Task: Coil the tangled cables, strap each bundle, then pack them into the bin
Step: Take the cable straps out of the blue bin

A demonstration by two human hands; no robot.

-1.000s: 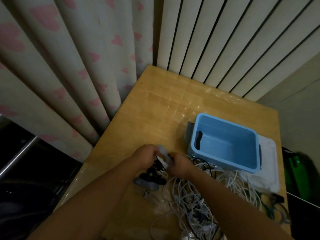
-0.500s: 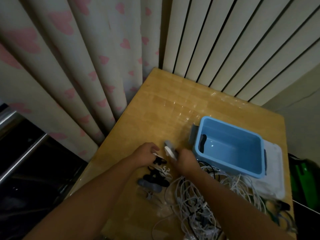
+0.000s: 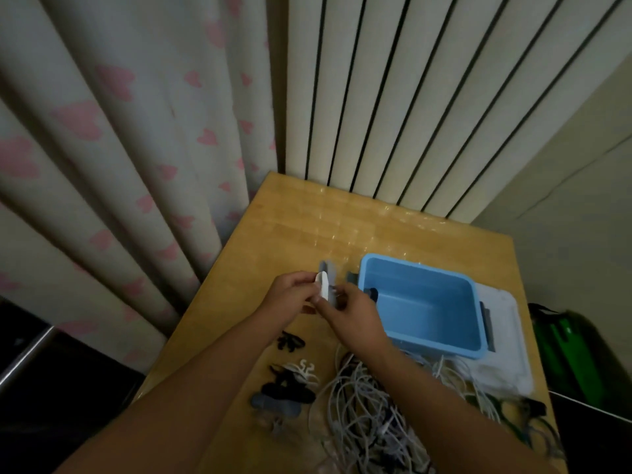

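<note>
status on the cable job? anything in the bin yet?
Done: nothing visibly. The blue bin shows only its bare floor. In hand: the left hand and right hand pinch a white strap above the table. Left: the white cable pile lies tangled, and spare straps wait beside it.

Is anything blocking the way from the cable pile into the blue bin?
Nothing visible does. The blue bin sits open and looks empty, just beyond the cable pile. Both hands are off to its left, the left hand and right hand holding straps.
</note>
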